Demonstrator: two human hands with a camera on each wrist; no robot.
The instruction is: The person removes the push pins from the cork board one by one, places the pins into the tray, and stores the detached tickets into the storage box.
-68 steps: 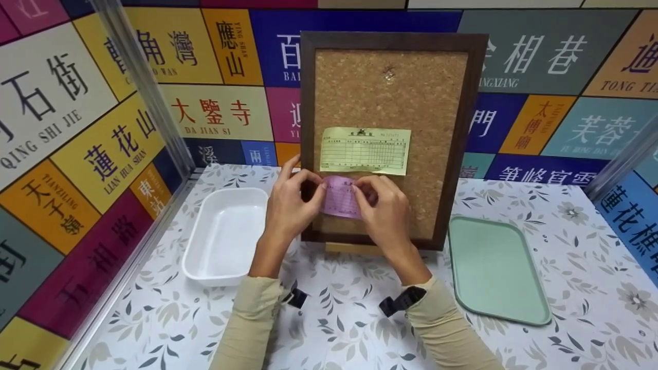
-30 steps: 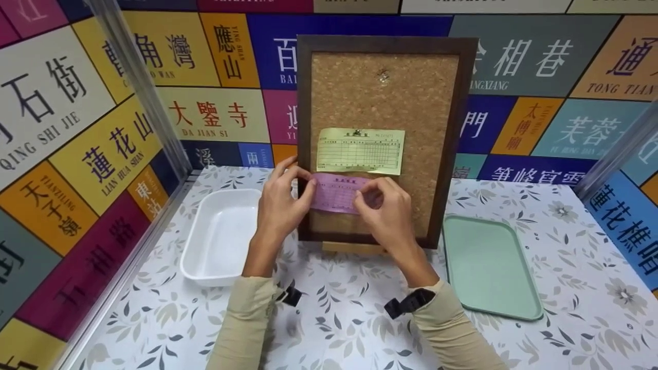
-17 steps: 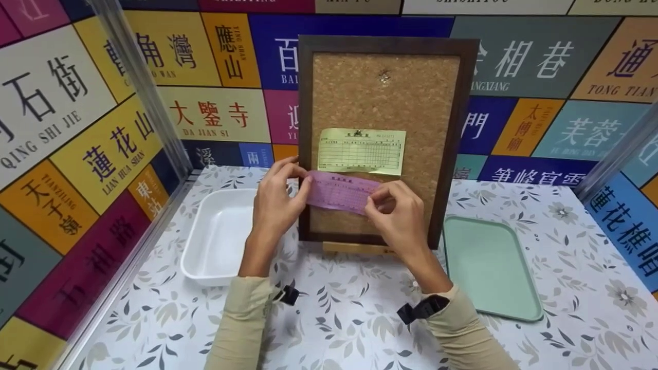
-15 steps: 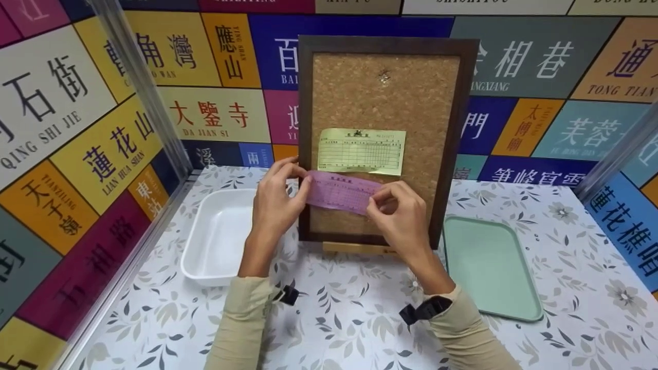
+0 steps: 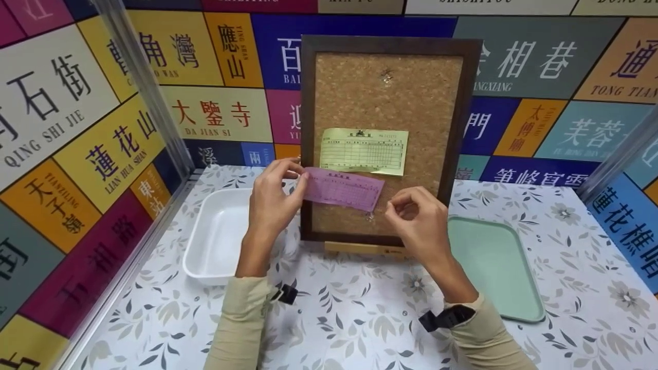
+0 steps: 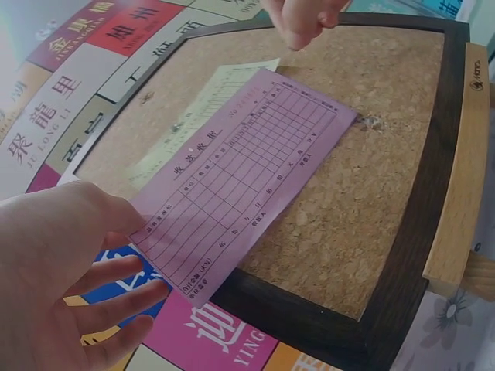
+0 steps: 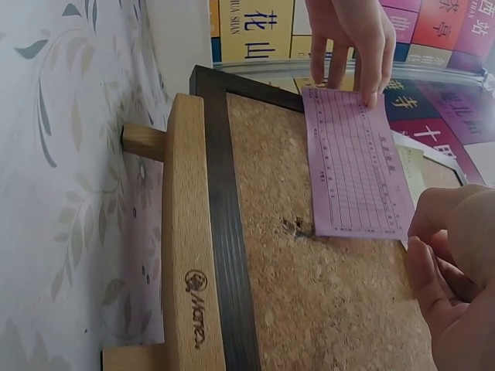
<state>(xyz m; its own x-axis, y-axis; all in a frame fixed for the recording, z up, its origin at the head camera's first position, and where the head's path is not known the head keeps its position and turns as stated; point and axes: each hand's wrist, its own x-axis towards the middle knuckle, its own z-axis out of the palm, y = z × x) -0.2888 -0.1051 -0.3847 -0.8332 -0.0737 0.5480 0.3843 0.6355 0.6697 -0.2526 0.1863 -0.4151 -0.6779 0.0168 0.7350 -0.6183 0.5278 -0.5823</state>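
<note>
My left hand (image 5: 271,198) pinches the left end of a purple receipt slip (image 5: 342,189) between thumb and forefinger; the other fingers spread behind it in the left wrist view. The slip tilts down to the right in front of a framed corkboard (image 5: 344,97), just below a yellow-green receipt slip (image 5: 363,151) on the cork. To the right of the purple slip, apart from it, is my right hand (image 5: 419,223), thumb and forefinger brought together with nothing visible between them. A small shiny cluster (image 7: 295,229), too small to make out, sits on the cork by the slip's lower corner.
A light wooden stand (image 5: 360,247) supports the corkboard. A white tub (image 5: 193,257) stands at the left, and a green tray (image 5: 498,267) lies at the right. Another shiny cluster (image 5: 386,77) is high on the cork. Flowered cloth (image 5: 334,318) covers the table.
The purple slip, bent between both hands before, now stretches out flat and tilted. My right hand has let go of its right end and moved right. My left hand has shifted slightly left.
</note>
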